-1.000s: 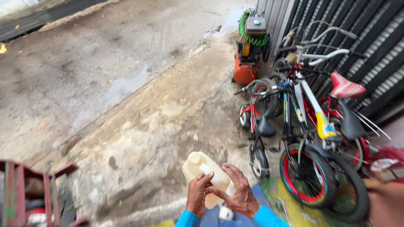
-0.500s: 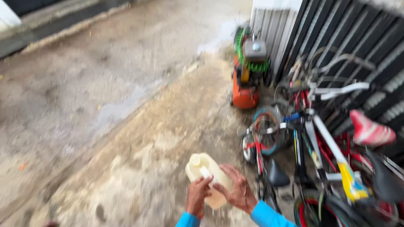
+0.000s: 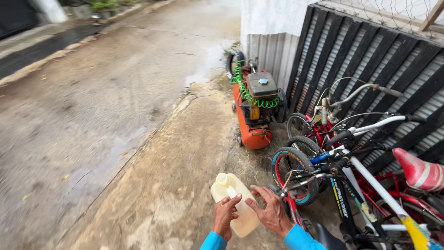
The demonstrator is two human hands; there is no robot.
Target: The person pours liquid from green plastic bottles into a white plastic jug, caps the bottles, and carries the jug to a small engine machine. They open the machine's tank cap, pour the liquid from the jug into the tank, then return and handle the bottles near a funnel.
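— Both hands are meeting on that pale plastic jug, see? Her or his left hand is wrapping round the jug's near side, fingers curled on it, bearing the weight. The right hand is spreading half open, fingertips just touching the jug's shoulder, not really gripping.

— And the jug is sitting low in front of the person, above the concrete ground?

— Yes, held in the air, tilted a little, yellowish liquid showing in the lower part. The neck at the top looks pale; I cannot tell if a cap is on.

— So what is worrying you?

— I'd say it could be slipping. One hand is carrying it, the other only brushing it, and the ground is looking damp. If that neck is open, a tilt would be spilling liquid.

— What's beyond?

— Just to the right, a bicycle wheel and a tangle of bicycles are leaning at the dark slatted fence. Farther on, an orange compressor with a green coiled hose is standing, then wet road.
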